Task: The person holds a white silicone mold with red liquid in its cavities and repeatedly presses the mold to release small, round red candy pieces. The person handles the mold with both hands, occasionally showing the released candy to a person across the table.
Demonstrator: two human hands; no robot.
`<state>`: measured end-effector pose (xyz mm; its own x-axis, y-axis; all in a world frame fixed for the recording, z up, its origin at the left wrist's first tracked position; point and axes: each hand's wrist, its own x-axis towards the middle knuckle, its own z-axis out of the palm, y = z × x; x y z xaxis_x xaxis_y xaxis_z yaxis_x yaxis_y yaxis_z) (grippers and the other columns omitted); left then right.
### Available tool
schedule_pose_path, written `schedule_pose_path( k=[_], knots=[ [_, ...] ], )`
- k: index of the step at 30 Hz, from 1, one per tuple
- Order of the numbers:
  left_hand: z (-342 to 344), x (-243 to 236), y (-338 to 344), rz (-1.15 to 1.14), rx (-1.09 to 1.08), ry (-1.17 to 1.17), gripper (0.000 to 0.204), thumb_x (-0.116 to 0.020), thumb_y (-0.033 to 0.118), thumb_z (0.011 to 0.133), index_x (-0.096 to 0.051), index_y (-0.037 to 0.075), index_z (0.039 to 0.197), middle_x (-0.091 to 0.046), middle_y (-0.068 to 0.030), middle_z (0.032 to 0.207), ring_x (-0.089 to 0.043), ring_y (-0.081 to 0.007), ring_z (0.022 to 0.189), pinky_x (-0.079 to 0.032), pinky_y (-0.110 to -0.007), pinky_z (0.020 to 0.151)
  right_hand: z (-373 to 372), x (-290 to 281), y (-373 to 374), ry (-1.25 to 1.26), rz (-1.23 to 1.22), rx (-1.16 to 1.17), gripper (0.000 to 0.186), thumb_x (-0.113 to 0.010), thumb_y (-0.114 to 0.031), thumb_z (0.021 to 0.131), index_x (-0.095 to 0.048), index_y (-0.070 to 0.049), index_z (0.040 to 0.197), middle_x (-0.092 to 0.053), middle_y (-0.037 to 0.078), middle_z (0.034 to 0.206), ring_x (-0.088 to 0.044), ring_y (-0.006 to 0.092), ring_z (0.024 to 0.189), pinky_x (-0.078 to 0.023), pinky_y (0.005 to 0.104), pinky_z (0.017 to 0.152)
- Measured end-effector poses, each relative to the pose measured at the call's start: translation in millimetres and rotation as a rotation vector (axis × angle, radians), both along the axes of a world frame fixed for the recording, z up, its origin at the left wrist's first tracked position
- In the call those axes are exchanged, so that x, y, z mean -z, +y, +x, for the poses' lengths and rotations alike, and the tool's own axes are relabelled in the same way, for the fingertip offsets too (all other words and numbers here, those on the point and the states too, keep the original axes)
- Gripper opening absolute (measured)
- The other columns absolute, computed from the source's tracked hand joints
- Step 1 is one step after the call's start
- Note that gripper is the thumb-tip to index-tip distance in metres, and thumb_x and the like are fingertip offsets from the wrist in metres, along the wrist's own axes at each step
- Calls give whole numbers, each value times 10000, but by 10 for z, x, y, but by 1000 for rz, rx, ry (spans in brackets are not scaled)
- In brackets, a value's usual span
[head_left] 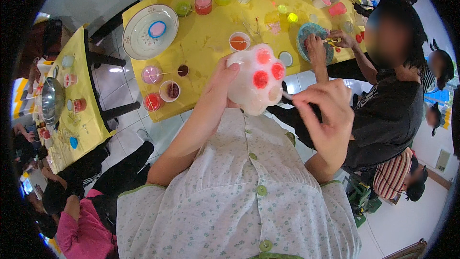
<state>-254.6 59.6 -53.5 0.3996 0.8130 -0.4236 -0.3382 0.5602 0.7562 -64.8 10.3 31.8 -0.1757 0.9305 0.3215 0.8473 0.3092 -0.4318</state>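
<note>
"Why's the left hand (221, 81) gripping that white paw (249, 97) from the side?"

"Seemingly to keep its red spots (260, 79) exposed, above the table's (203, 76) near edge. The right hand (331, 117) pinches a thin stick (287, 96) beside it."

"Anything in the way?"

"An orange-filled cup (230, 41) just beyond; a plate (128, 43) by the left edge."

left hand (221, 80) curled, right hand (330, 112) pinching (slightly blurred), forearms (189, 136) bare
</note>
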Motion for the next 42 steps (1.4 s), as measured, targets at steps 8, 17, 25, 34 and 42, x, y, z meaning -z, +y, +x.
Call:
schedule_pose_path(
  k=[8,17,25,34,42],
  knots=[
    [-307,188,-16,-95,-165,41,527,-374,448,948,-415,96,1338,-548,-83,1275,-587,-207,1112,-547,-386,799,576,878,683,149,-10,231,96,-668,-45,801,-661,13,876,-635,68,761,-537,139,634,-436,272,622],
    [-439,59,-126,-28,-194,25,525,-406,421,948,-348,89,1350,-526,-90,1259,-604,-192,1076,-561,-354,767,1070,2237,1873,-72,-116,376,111,-630,-106,779,-695,-25,817,-674,177,817,-661,336,761,-520,382,676],
    [-335,81,-162,-46,-166,-17,547,-411,438,941,-345,79,1349,-525,-96,1257,-594,-192,1089,-542,-335,799,520,1316,1211,72,-117,235,155,-637,-64,785,-685,-21,926,-681,159,864,-660,293,782,-512,363,714],
    [-28,18,-58,-21,-33,-2,523,-403,409,952,-326,86,1357,-506,-89,1271,-570,-174,1099,-533,-313,786,-188,432,118,149,6,-53,192,-730,-55,687,-710,-119,867,-587,26,862,-521,224,840,-382,346,770],
    [77,-27,-64,20,35,-19,479,-382,366,970,-316,102,1364,-483,-75,1281,-555,-147,1092,-531,-293,770,-67,380,98,-35,58,-156,255,-726,-69,620,-717,-155,861,-540,13,925,-474,218,874,-352,358,760]
  ],
)
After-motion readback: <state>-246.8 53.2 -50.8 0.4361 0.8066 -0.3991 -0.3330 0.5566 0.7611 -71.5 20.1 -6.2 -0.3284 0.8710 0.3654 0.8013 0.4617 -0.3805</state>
